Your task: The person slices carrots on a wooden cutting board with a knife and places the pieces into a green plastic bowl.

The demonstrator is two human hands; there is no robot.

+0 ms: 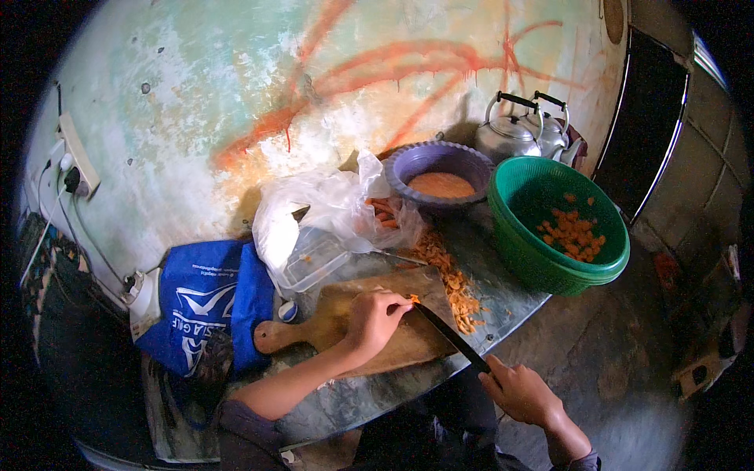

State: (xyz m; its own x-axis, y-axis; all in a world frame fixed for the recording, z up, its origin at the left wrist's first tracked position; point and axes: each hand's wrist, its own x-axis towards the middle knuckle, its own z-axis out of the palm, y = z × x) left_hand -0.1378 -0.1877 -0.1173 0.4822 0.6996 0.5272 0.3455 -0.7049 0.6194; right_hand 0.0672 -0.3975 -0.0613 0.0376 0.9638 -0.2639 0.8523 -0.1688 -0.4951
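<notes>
My right hand [521, 391] grips the handle of a long dark-bladed knife [450, 335], whose tip reaches up and left over a wooden cutting board [386, 353]. At that tip, my left hand [377, 321] pinches a small orange piece of carrot [414, 299] between thumb and fingers. Whether the blade touches the piece is too small to tell. The board's rounded handle [277, 337] points left. Orange carrot peelings [462, 297] lie in a strip along the board's right edge. Cut orange pieces [571, 235] rest inside a green plastic basin [506, 259] at the right.
Behind the board are a clear plastic container [315, 274] and a plastic bag [330, 194] with whole carrots [384, 215]. A purple basin [400, 176] holds orange contents. Two metal kettles [506, 136] stand by the wall. A blue bag [206, 265] lies left; the table edge [406, 385] is near me.
</notes>
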